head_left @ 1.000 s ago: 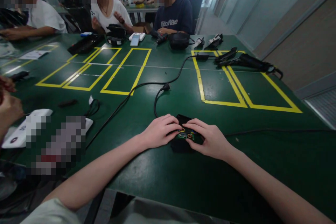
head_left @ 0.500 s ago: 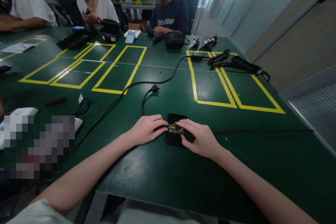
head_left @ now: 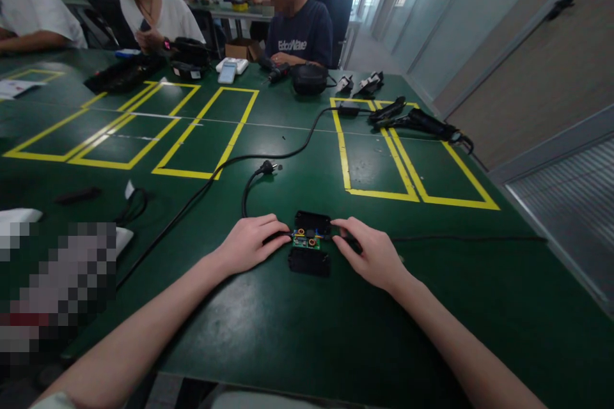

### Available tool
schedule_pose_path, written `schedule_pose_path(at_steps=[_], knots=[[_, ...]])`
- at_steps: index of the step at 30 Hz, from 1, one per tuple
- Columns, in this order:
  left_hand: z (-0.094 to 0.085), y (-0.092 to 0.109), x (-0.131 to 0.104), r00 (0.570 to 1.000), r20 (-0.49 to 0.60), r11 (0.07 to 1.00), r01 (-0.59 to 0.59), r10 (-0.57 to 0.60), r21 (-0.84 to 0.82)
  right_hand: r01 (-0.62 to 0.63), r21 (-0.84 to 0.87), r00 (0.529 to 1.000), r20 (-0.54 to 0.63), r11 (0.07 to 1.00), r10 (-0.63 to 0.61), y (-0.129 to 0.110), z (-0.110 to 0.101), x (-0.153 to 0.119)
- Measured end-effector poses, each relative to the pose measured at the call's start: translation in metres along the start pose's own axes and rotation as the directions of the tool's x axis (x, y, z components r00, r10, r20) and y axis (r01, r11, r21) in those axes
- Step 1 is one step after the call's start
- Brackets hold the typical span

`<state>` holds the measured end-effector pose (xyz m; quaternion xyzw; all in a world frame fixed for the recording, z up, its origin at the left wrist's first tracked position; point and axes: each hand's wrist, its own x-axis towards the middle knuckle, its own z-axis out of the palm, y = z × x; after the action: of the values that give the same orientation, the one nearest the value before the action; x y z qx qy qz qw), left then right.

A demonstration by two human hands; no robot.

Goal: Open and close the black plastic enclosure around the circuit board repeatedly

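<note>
A small green circuit board (head_left: 307,243) with copper-wound ring coils lies between my hands. Behind it is one black plastic case half (head_left: 313,220), and in front of it the other case half (head_left: 309,262), both on the green table. My left hand (head_left: 252,243) is closed on the black cable at the board's left end. On the right, my right hand (head_left: 369,249) has its thumb and fingertips around the black cable (head_left: 355,244) at the board's other end, partly hidden by the hand. A power plug (head_left: 267,167) lies beyond my left hand, its cord running back under that hand.
A long black cord (head_left: 230,160) crosses the table to an adapter (head_left: 348,108) and a black hair-tool-like device (head_left: 422,123). Yellow tape frames mark the surface. White items lie at the left edge. Several people sit across, near a drill (head_left: 278,72) and a black case (head_left: 309,78).
My right hand has drawn back from over the board to its right end, uncovering the coils and both case halves. The left hand keeps its grip on the cable. The view has shifted slightly.
</note>
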<state>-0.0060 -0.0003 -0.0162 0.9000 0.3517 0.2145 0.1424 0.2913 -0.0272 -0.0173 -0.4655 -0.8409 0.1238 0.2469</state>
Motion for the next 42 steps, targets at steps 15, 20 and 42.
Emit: schedule_pose_path(at_steps=[15,20,42], knots=[[-0.014,0.015,-0.001,0.995,0.035,0.992,-0.095,0.098,-0.088,-0.021,0.194,0.994,0.111,0.981,-0.001,-0.005,-0.007,-0.012],[-0.01,0.013,-0.001,0.992,0.08,0.992,-0.085,0.093,-0.091,0.004,0.146,0.978,0.206,0.989,-0.035,-0.002,-0.009,-0.009],[-0.006,0.007,0.002,0.998,0.066,0.977,0.029,-0.016,-0.211,-0.018,0.107,0.998,0.061,0.994,0.011,-0.017,0.003,-0.004]])
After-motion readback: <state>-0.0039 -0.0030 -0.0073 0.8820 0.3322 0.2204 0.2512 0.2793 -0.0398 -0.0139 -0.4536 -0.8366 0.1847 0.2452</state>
